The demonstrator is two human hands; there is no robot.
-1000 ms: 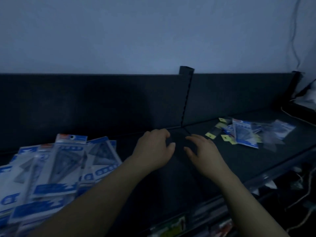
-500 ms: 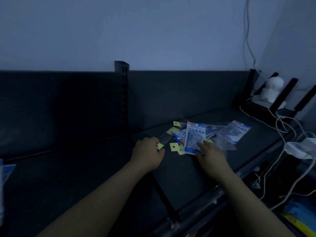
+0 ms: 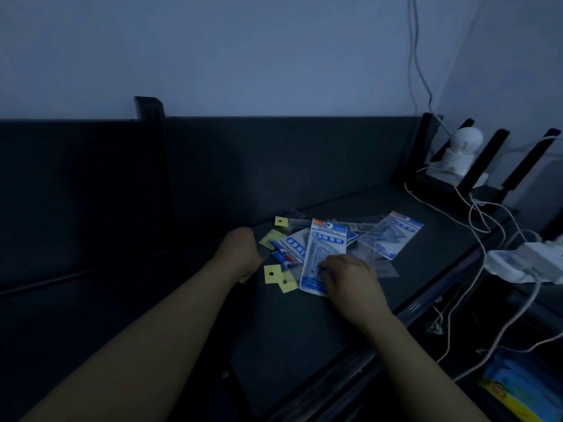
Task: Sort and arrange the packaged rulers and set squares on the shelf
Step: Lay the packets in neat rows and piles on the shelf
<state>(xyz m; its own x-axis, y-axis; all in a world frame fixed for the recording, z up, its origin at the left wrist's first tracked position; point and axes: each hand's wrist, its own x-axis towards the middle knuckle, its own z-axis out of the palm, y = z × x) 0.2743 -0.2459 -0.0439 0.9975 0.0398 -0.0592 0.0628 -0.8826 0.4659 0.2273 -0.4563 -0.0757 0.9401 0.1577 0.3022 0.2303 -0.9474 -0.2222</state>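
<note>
A loose heap of packaged rulers and set squares lies on the dark shelf [image 3: 304, 336]. On top is a tall blue-and-white set square pack [image 3: 324, 248]. More blue packs [image 3: 393, 236] fan out to its right. Clear ruler sleeves with yellow hang tabs [image 3: 272, 274] stick out on the left. My right hand [image 3: 350, 280] rests on the lower end of the top pack, fingers curled on it. My left hand [image 3: 239, 254] is at the heap's left edge with fingers curled; whether it holds a sleeve is hidden.
A black upright post [image 3: 152, 117] divides the shelf's back panel. At the far right stand a white round device [image 3: 460, 150], black brackets and tangled white cables [image 3: 481, 239]. A white power strip [image 3: 524, 263] hangs off the right end. Colourful packs [image 3: 511, 391] lie lower right.
The view has swung right, away from the big blue pile at the left. Both hands travelled right to the small heap; my right hand has settled onto the top pack.
</note>
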